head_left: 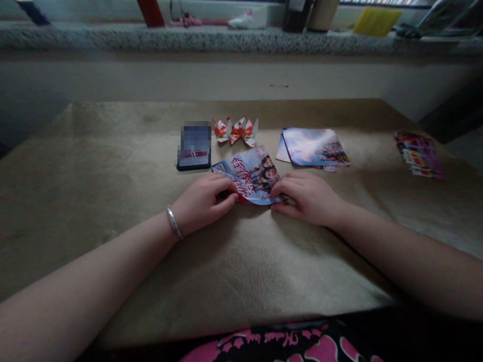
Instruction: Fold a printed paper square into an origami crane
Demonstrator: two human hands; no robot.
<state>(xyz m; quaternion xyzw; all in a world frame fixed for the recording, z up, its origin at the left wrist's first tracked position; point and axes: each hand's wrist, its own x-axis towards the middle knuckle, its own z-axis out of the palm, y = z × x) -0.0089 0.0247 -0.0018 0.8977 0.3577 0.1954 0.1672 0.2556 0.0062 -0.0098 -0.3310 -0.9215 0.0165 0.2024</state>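
Paper sheet [254, 173]: one, printed in blue with red lettering and pictured people; lies aslant on the bench, between the two hands, its near edge lifted and curled.
Left hand [207, 198]: thumb and fingers closed on the near left edge of the sheet, where a strip of red shows.
Right hand [310, 198]: thumb and bent fingers pinching the near right corner of the sheet.
Bracelet [174, 222]: one, silver-coloured, on the left wrist.
Phone [194, 150]: one, dark-cased, lying flat just beyond the left hand; upper part blurred out.
Folded paper figures [237, 131]: red, orange and white, with pointed tips; standing just beyond the sheet, to the right of the phone.
Sheet pile [315, 146]: several printed sheets, loosely overlapped, pale blue and pink on top; beyond the right hand.
Printed bundle [419, 155]: pink, purple and yellow, details blurred; near the right side, well apart from the hands.
Bench [226, 271]: tan surface, carrying all of the above papers and the phone.
Sill [226, 42]: speckled stone, behind the bench; holds a red object [151, 12], a yellow item [377, 21] and others.
Clothing [287, 344]: black with pink print, at the near edge.
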